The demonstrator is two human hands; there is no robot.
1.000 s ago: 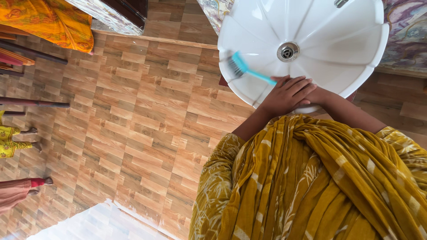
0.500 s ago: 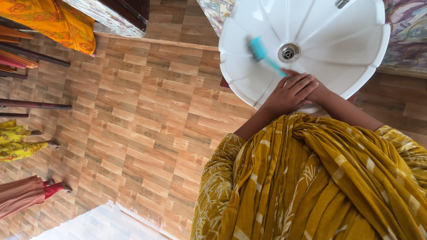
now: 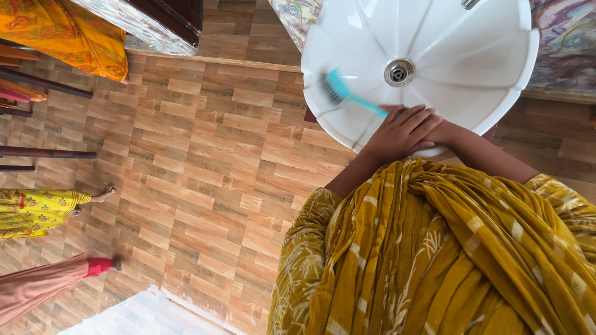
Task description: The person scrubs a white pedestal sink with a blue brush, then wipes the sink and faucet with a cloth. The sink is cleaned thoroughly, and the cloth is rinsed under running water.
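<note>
Fingers of the left hand [image 3: 402,131] lie folded over the right hand [image 3: 439,132], which is mostly hidden, so its grip cannot be told for sure. Out from under them pokes the turquoise brush [image 3: 347,95], bristles down on the left inner wall of the white basin [image 3: 472,56], upper right of frame. Drain [image 3: 399,72] sits just right of the brush head. Two people's feet show at the left edge on the wood-pattern floor [image 3: 198,161].

The basin [image 3: 434,43] was white, its drain [image 3: 398,72] silver. The brush [image 3: 347,94] was turquoise with dark bristles. The shawl [image 3: 447,248] was mustard yellow with pale stripes and leaf prints. The floor [image 3: 205,167] showed tan wood-plank pattern. A cloth [image 3: 68,31] was orange with yellow motifs.
</note>
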